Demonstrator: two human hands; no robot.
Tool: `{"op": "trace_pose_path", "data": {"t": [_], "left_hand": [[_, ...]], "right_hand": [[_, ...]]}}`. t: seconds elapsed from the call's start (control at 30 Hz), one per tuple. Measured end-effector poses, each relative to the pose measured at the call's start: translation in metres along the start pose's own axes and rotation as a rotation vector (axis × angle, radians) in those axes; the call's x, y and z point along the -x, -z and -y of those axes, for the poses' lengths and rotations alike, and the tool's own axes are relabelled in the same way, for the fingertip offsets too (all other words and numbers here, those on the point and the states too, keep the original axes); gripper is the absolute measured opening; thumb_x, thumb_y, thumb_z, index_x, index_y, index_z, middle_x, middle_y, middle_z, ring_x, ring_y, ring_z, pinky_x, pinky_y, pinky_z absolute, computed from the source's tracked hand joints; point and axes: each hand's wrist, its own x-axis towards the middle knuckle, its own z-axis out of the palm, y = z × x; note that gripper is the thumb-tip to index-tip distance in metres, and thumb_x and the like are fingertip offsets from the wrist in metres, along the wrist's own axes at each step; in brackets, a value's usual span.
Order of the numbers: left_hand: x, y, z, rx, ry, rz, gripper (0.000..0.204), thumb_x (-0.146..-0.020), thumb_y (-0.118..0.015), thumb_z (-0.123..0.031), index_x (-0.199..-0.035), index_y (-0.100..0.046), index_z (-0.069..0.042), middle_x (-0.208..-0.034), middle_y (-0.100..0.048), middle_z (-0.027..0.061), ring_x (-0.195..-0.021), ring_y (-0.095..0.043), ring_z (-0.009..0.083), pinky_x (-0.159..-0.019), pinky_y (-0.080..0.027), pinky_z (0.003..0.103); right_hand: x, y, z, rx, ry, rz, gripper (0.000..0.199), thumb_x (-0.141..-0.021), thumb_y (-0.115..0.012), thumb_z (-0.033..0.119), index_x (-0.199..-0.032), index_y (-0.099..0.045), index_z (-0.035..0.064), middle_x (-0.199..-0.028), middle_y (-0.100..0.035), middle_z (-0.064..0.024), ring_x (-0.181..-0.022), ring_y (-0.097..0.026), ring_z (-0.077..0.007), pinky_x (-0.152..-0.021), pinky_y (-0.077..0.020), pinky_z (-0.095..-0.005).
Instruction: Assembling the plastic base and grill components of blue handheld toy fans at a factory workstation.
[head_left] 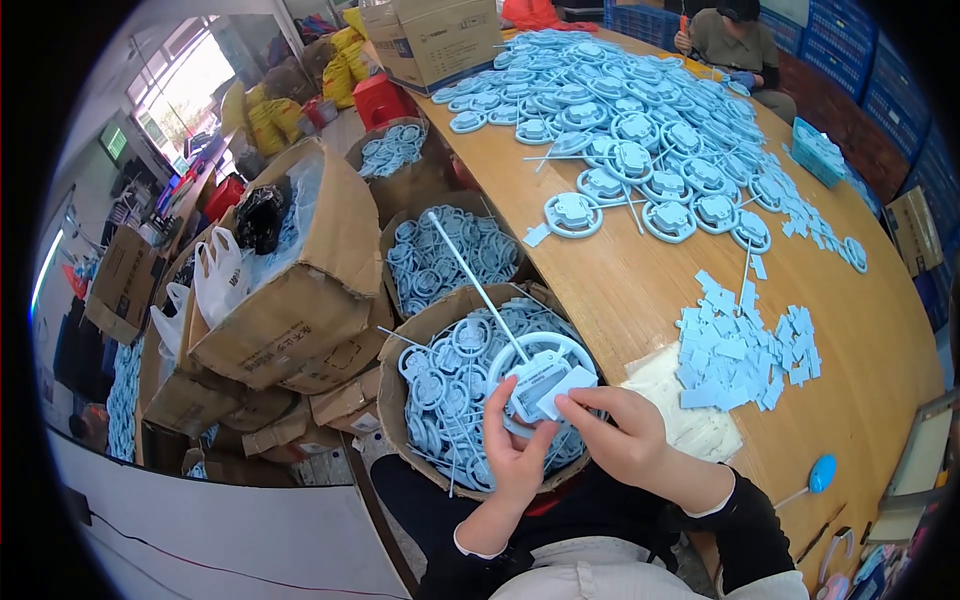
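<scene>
Right now both hands meet over a round cardboard drum (400, 400) full of light blue plastic ring parts. The left hand (515, 455) cups the lower edge of a light blue ring part (540, 370) with its fingers curled up against it, holding it tilted toward the person. A long thin white sprue rod (475, 280) runs from that ring up and away to the left, over a second drum (440, 262) of the same parts. The right hand (615, 430) pinches a small pale blue rectangular tab (568, 390) between thumb and fingertips and holds it against the ring's centre. Just right of the right hand, on the wooden desk (620, 290), lies a loose heap of the same blue tabs (745, 345) beside a clear plastic bag (690, 415). Farther beyond the hands, many ring parts (640, 130) cover the desk, where another person (735, 45) sits at the far end.
</scene>
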Motion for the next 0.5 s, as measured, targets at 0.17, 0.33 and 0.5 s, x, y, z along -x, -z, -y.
{"op": "trace_pose_path", "data": {"t": [0.17, 0.33, 0.5], "left_hand": [[0.007, -0.006, -0.003, 0.017, -0.067, 0.003, 0.059, -0.072, -0.064, -0.002, -0.122, -0.033, -0.001, -0.124, -0.03, 0.0116, -0.111, -0.038, 0.0198, -0.088, -0.038, 0.03], [0.006, -0.013, -0.007, -0.19, -0.15, -0.007, 0.053, -0.076, -0.06, -0.005, -0.122, -0.032, 0.0, -0.12, -0.034, 0.0119, -0.108, -0.041, 0.0191, -0.09, -0.036, 0.03], [0.007, -0.015, -0.007, -0.24, -0.229, -0.018, 0.049, -0.08, -0.055, -0.007, -0.122, -0.031, 0.001, -0.121, -0.036, 0.0124, -0.106, -0.042, 0.018, -0.091, -0.034, 0.031]], "right_hand": [[0.001, -0.003, -0.005, -0.001, 0.09, -0.057, 0.032, -0.06, -0.06, 0.003, -0.09, -0.06, -0.0044, -0.087, -0.057, -0.0115, -0.073, -0.058, -0.0225, -0.059, -0.0478, -0.0278], [0.0, -0.004, -0.004, 0.058, 0.186, -0.087, 0.028, -0.058, -0.061, 0.005, -0.085, -0.061, -0.0026, -0.085, -0.057, -0.0097, -0.072, -0.059, -0.0209, -0.059, -0.0489, -0.0274], [0.0, -0.003, -0.001, 0.036, 0.174, -0.108, 0.027, -0.057, -0.061, 0.004, -0.083, -0.062, -0.0027, -0.083, -0.057, -0.0094, -0.071, -0.058, -0.0204, -0.059, -0.0488, -0.0274]]}}
